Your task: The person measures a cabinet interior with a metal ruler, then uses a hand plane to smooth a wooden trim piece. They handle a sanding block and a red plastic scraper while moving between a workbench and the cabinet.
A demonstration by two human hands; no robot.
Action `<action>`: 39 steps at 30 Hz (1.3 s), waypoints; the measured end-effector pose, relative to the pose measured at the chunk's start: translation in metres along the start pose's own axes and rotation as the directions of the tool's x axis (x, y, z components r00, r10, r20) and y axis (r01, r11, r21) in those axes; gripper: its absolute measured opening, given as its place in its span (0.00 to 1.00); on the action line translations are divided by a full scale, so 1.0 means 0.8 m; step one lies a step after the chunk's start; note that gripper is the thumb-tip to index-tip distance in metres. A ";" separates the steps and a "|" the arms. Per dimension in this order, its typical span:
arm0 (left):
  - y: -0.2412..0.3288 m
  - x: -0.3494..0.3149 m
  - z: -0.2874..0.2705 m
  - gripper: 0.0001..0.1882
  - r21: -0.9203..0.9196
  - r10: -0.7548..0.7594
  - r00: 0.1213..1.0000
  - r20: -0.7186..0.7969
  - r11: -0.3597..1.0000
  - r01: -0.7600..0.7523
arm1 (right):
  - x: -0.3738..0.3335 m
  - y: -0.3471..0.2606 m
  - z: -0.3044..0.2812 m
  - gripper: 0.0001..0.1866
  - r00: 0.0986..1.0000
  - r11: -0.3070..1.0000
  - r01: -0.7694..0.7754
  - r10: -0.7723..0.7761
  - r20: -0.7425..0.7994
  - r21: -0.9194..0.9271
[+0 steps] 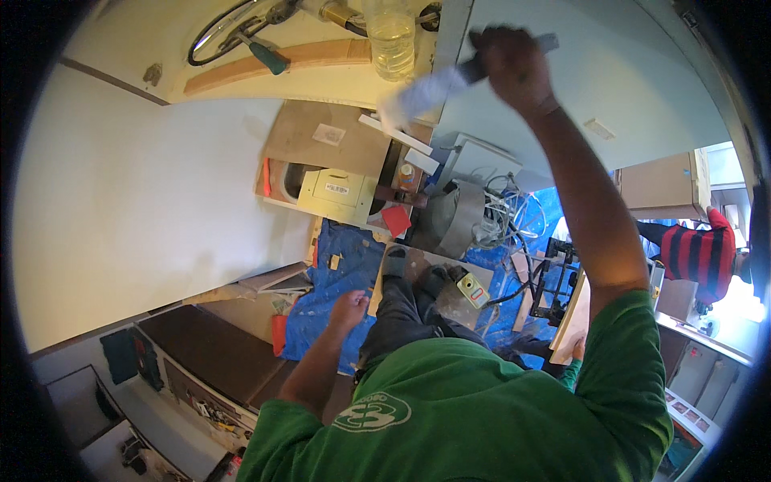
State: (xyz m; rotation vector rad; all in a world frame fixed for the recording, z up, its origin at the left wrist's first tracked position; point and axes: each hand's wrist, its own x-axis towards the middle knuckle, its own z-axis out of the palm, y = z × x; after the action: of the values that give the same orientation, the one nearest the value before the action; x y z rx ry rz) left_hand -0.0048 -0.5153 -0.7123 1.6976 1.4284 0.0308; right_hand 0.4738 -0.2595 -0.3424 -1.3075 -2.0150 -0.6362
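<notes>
— Which hand is working?
— The left hand [348, 308] is hanging low, open and empty. Farther up, the right hand [514, 68] is gripping the dark handle of a long pale blurred tool [426, 92], which is slanting down-left toward the clear plastic bottle [391, 36].

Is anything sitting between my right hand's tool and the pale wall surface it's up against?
Nothing visible does. The right hand grips a blurred flat tool lying directly against the pale surface; the plastic bottle stands left of it.

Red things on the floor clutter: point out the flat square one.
The small red square beside the cream box; the other red piece is a thin upright strip.
</notes>
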 end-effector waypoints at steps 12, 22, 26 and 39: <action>0.025 0.006 -0.009 0.20 -0.062 -0.013 1.000 0.014 0.998 0.014 | -0.046 -0.074 -0.049 0.25 0.826 0.136 -0.440 0.451 0.340 0.888; 0.077 0.028 -0.015 0.22 -0.086 0.094 0.995 -0.026 0.992 -0.095 | 0.004 -0.105 -0.058 0.08 0.874 0.767 -0.474 0.469 0.126 0.433; 0.085 0.030 -0.013 0.22 -0.087 0.084 0.996 -0.031 0.992 -0.087 | -0.013 -0.094 -0.057 0.04 0.835 0.652 -0.497 0.539 0.111 0.572; 0.264 0.065 -0.096 0.19 -0.238 0.390 0.898 -0.203 0.870 -0.432 | 0.014 -0.103 -0.166 0.15 0.854 0.816 -0.415 0.196 0.482 0.403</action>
State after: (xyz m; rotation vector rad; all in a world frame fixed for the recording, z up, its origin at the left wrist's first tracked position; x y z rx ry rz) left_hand 0.1362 -0.4148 -0.5598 1.7574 1.0762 0.5819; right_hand 0.4284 -0.3767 -0.2487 -1.4816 -2.0197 0.3469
